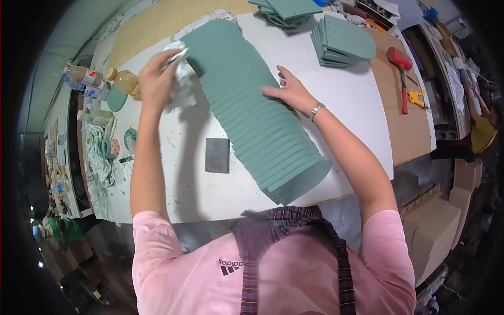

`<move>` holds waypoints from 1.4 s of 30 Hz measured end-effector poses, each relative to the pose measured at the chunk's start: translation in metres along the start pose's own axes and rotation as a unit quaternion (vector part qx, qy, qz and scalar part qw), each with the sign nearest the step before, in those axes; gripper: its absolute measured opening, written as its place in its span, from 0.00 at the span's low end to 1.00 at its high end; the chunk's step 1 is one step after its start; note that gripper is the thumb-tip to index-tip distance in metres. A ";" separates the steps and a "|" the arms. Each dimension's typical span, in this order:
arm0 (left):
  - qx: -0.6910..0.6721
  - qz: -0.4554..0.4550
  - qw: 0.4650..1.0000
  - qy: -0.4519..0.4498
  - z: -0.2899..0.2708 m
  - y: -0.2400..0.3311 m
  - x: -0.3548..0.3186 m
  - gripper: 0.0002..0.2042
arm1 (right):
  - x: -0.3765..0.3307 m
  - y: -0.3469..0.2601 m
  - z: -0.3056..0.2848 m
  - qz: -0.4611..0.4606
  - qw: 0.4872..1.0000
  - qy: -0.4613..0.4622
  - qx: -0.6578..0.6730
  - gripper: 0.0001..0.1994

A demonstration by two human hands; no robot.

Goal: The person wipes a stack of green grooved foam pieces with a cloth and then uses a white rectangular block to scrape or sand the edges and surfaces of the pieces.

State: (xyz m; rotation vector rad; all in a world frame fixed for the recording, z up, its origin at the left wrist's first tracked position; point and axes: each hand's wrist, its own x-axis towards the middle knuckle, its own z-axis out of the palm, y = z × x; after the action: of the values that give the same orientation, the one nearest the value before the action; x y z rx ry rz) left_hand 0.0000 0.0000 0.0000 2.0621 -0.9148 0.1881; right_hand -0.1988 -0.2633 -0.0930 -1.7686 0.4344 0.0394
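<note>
A long row of overlapping green rounded boards (257,126) lies fanned out slantwise across the white tabletop (173,184). At its far left edge, my left hand (156,81) is closed on a crumpled white cloth (182,84), which hangs down beside the boards. My right hand (298,95) lies along the row's right side, its thumb on the board edges and its fingers apart, with nothing in it. A dark grey rectangular piece (217,155), perhaps sandpaper, is flat on the table left of the row.
Two stacks of similar boards (344,39) (286,10) stand at the far side. To the right are a red mallet (400,59) and a yellow-handled tool (416,98). Bottles (126,83) and a stained rag (98,152) line the left edge. Cardboard boxes (433,226) stand lower right.
</note>
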 end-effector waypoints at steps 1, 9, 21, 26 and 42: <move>-0.011 0.002 1.000 -0.008 0.018 0.010 0.011 0.13 | 0.012 0.002 0.000 -0.012 0.999 0.016 -0.032 0.54; 0.147 0.061 0.973 -0.168 0.059 -0.018 0.018 0.13 | 0.045 -0.011 0.023 -0.094 0.992 0.021 -0.084 0.52; 0.231 0.117 0.958 -0.121 0.095 -0.034 0.097 0.09 | 0.048 -0.015 0.029 -0.073 0.992 0.014 -0.101 0.56; 0.270 0.084 0.948 -0.143 0.079 -0.053 0.089 0.07 | 0.051 -0.010 0.026 -0.051 0.989 0.031 -0.134 0.56; 0.127 0.010 0.992 0.015 0.009 -0.061 0.031 0.06 | 0.047 -0.021 0.030 -0.050 0.993 0.001 -0.108 0.52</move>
State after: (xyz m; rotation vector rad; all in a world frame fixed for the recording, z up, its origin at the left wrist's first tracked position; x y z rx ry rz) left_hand 0.0614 -0.0012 -0.0319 2.2766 -0.9319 0.3607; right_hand -0.1431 -0.2442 -0.0928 -2.0023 0.3526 0.0129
